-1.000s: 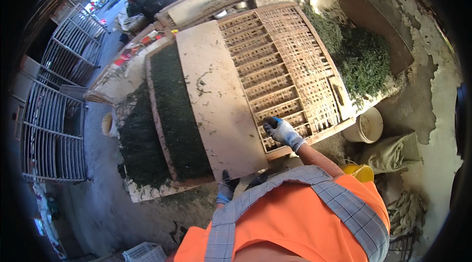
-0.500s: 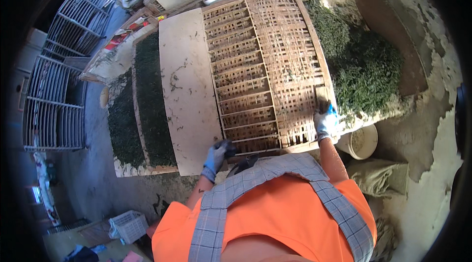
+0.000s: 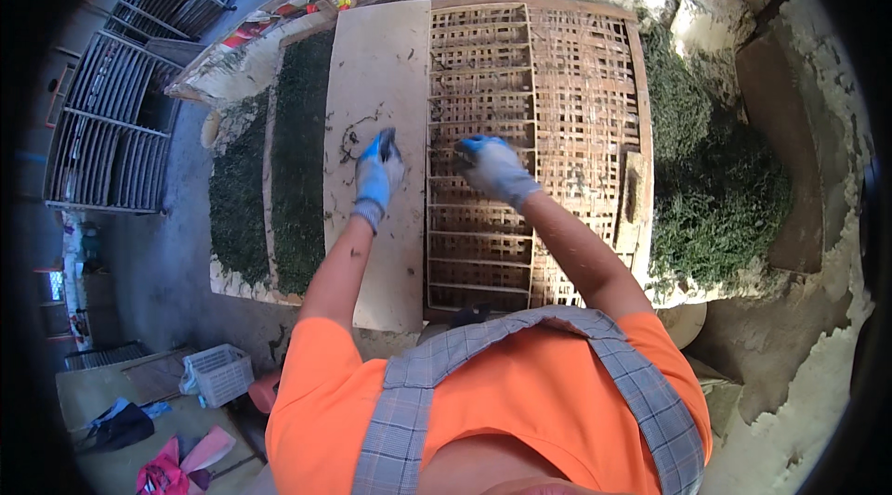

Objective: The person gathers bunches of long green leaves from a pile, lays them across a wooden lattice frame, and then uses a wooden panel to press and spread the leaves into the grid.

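Both my hands wear grey-and-blue gloves. My left hand (image 3: pixel 379 170) is over a pale flat board (image 3: pixel 376 54) strewn with leaf bits; its fingers are drawn together, with something dark at the tips that I cannot make out. Across from it, my right hand (image 3: pixel 500 170) is above the slatted left half of a woven lattice frame (image 3: pixel 581 77). Its fingers are curled and slightly blurred, hiding whatever may be in them. A short wooden block (image 3: pixel 632 202) lies along the frame's right edge, away from both hands.
Green leaves lie in strips (image 3: pixel 299 161) left of the board and in a heap (image 3: pixel 715 188) right of the frame. Metal racks (image 3: pixel 116 123) stand at the far left. A white plastic basket (image 3: pixel 221 374) is at the lower left. A peeling wall (image 3: pixel 827 346) bounds the right side.
My left hand has moved from the near edge farther out over the board. My right hand has left the wooden block and come left over the slats. The view has shifted.
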The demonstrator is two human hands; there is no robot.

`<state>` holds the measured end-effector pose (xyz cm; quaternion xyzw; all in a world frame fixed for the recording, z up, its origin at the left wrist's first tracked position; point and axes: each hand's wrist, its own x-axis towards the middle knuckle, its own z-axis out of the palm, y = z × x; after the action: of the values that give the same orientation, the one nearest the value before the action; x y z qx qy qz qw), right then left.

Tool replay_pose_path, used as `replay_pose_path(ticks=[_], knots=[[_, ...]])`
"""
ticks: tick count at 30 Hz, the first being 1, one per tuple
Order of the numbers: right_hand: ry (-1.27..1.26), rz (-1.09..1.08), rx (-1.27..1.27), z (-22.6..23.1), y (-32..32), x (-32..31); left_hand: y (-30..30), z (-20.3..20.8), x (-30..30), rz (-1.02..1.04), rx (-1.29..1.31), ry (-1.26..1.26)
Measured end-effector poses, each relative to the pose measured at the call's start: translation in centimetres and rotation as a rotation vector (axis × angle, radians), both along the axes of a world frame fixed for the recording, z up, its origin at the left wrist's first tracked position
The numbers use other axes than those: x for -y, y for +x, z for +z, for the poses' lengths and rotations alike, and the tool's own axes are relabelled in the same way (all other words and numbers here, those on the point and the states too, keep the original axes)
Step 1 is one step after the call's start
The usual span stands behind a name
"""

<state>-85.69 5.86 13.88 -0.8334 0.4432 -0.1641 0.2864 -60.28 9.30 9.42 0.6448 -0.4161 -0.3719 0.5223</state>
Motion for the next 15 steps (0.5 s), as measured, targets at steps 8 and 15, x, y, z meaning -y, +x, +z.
replay_pose_path(ticks=[8,15], knots=[[0.018,0.051,-0.344,-5.3,8.4,6.5,1.2,-3.3,10.3,0.055,1.434,-0.066],[-0.268,-0.206,-0.234,-4.5,-7.5,11.8,1.1,-2.3,10.2,0.038,1.396,-0.032]])
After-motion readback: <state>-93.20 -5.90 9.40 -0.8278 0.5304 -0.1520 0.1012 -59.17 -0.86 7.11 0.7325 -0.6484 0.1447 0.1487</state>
